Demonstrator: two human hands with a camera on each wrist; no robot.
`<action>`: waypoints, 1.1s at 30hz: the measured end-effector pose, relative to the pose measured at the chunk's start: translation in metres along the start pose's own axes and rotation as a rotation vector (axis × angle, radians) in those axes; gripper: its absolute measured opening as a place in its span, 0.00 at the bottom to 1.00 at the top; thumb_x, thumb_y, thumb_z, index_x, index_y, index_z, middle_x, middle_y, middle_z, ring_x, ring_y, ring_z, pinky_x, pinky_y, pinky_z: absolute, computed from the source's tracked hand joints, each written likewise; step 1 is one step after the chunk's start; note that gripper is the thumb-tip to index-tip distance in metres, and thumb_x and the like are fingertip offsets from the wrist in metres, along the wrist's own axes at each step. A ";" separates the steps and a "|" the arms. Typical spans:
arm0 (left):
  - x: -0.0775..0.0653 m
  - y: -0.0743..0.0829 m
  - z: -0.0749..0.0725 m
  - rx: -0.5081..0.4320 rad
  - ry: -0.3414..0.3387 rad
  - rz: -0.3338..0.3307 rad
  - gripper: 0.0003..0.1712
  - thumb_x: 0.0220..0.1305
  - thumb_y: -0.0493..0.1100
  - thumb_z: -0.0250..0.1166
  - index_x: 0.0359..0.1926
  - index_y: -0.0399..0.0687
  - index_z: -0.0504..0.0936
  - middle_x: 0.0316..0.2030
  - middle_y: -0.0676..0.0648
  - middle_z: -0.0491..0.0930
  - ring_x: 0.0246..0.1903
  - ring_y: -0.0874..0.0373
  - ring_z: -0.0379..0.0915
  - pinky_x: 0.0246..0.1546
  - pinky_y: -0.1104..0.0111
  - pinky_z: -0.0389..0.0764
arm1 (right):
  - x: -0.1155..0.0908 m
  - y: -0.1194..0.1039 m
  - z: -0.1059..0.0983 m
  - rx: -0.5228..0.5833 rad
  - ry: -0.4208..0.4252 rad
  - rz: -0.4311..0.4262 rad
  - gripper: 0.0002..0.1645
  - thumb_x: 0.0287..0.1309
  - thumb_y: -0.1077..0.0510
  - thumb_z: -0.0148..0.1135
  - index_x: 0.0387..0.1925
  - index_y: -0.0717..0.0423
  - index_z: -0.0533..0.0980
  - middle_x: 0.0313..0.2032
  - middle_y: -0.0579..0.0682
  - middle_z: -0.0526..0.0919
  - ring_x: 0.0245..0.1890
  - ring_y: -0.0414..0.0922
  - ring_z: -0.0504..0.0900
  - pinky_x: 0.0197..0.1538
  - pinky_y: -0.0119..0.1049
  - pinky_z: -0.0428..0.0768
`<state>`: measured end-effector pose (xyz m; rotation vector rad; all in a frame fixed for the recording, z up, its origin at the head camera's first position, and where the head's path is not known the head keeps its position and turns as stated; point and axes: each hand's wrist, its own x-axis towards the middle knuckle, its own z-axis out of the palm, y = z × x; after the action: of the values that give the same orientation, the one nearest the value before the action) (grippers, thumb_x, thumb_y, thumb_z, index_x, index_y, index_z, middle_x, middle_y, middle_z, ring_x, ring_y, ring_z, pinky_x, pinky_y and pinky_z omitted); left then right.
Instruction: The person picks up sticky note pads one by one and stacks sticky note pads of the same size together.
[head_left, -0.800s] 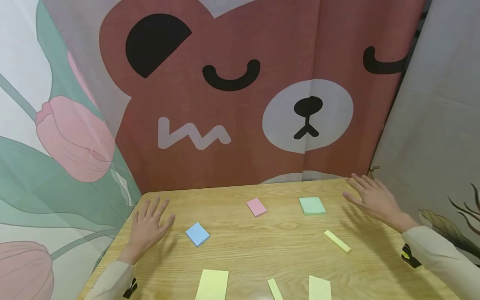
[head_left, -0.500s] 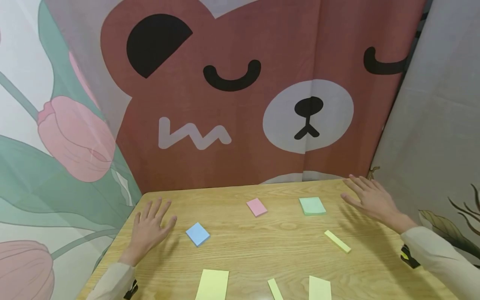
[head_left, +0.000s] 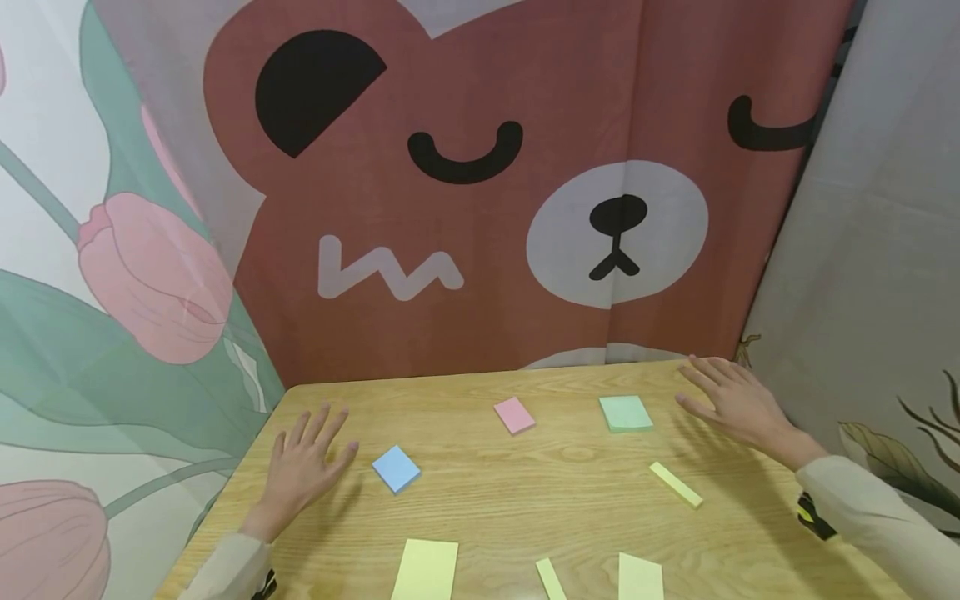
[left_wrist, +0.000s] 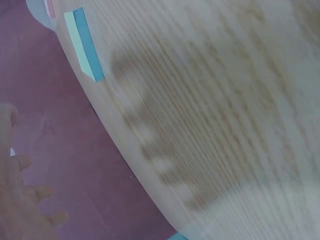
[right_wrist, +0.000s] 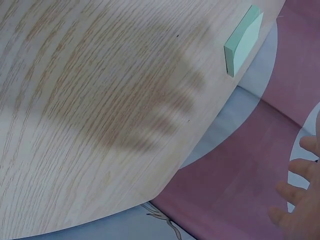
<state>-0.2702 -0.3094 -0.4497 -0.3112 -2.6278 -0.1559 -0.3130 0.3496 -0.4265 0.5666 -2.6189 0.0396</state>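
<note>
The left hand is raised above the table at the lower left of the frame, palm turned down, with the fingers spread and pointed up the picture and the thumb held out to the right. The right hand is raised at the right of the frame, its fingers also spread, aimed toward the upper left, with the thumb set below them. Each wrist is covered by a pale sleeve, and shadows are cast by the hands on the wood.

The lower part of the frame is filled by a light wood-grain table. Behind it a bear-print curtain is hung; the left of the frame is taken up by a tulip-print curtain, the right by a grey curtain.

7 paper pads are laid apart on the table. The blue pad is placed near the left thumb, to its right. The green pad is placed left of the right fingertips, and a yellow strip is set lower, below the right thumb. The pink pad is seen between the hands. 3 yellow pieces are cut off by the bottom edge.
</note>
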 end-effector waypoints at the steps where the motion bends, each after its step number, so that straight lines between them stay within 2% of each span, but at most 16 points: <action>1: 0.000 0.000 0.000 -0.002 -0.001 0.001 0.35 0.56 0.66 0.50 0.63 0.59 0.61 0.63 0.44 0.56 0.61 0.41 0.48 0.50 0.37 0.48 | 0.000 0.000 0.000 0.000 0.004 -0.003 0.38 0.55 0.37 0.50 0.60 0.56 0.64 0.60 0.59 0.61 0.60 0.57 0.55 0.61 0.53 0.48; 7: -0.001 0.005 0.002 -0.013 -0.009 0.010 0.35 0.57 0.66 0.49 0.63 0.60 0.60 0.64 0.45 0.55 0.61 0.42 0.46 0.50 0.37 0.48 | 0.000 0.000 0.002 -0.001 0.012 -0.023 0.37 0.55 0.37 0.50 0.60 0.55 0.64 0.59 0.59 0.62 0.60 0.57 0.55 0.62 0.52 0.47; 15: -0.003 0.014 0.004 0.009 -0.001 0.034 0.36 0.56 0.67 0.50 0.63 0.60 0.62 0.64 0.46 0.55 0.61 0.42 0.48 0.51 0.38 0.49 | 0.000 -0.001 0.005 0.000 -0.041 -0.011 0.38 0.57 0.36 0.46 0.61 0.55 0.62 0.60 0.60 0.60 0.61 0.59 0.53 0.64 0.46 0.32; 19: -0.004 0.016 0.005 0.009 0.005 0.034 0.35 0.55 0.66 0.51 0.63 0.62 0.62 0.64 0.47 0.55 0.61 0.42 0.48 0.51 0.38 0.50 | 0.000 -0.002 0.007 0.008 -0.053 -0.004 0.38 0.57 0.35 0.46 0.61 0.55 0.62 0.61 0.60 0.59 0.61 0.59 0.53 0.63 0.45 0.29; 24: -0.005 0.016 0.008 0.012 0.005 0.035 0.35 0.55 0.66 0.51 0.63 0.63 0.61 0.64 0.47 0.56 0.61 0.43 0.48 0.51 0.38 0.50 | 0.000 -0.004 0.008 -0.019 -0.046 -0.011 0.39 0.56 0.35 0.46 0.62 0.54 0.61 0.61 0.59 0.59 0.61 0.59 0.54 0.63 0.45 0.29; 29: -0.006 0.019 0.008 0.011 0.001 0.038 0.35 0.55 0.66 0.51 0.63 0.63 0.61 0.63 0.46 0.57 0.61 0.42 0.49 0.50 0.38 0.49 | 0.000 -0.006 0.011 -0.046 -0.029 -0.025 0.39 0.54 0.35 0.48 0.61 0.53 0.62 0.61 0.58 0.60 0.61 0.57 0.56 0.64 0.50 0.36; 33: -0.006 0.023 0.007 0.009 0.001 0.047 0.35 0.55 0.65 0.52 0.63 0.62 0.61 0.62 0.45 0.58 0.61 0.42 0.49 0.51 0.38 0.49 | 0.001 -0.009 0.013 -0.024 -0.034 -0.014 0.39 0.54 0.34 0.48 0.62 0.52 0.62 0.61 0.57 0.60 0.61 0.57 0.55 0.63 0.51 0.39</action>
<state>-0.2623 -0.2874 -0.4576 -0.3701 -2.6171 -0.1289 -0.3155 0.3399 -0.4382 0.5818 -2.6446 -0.0055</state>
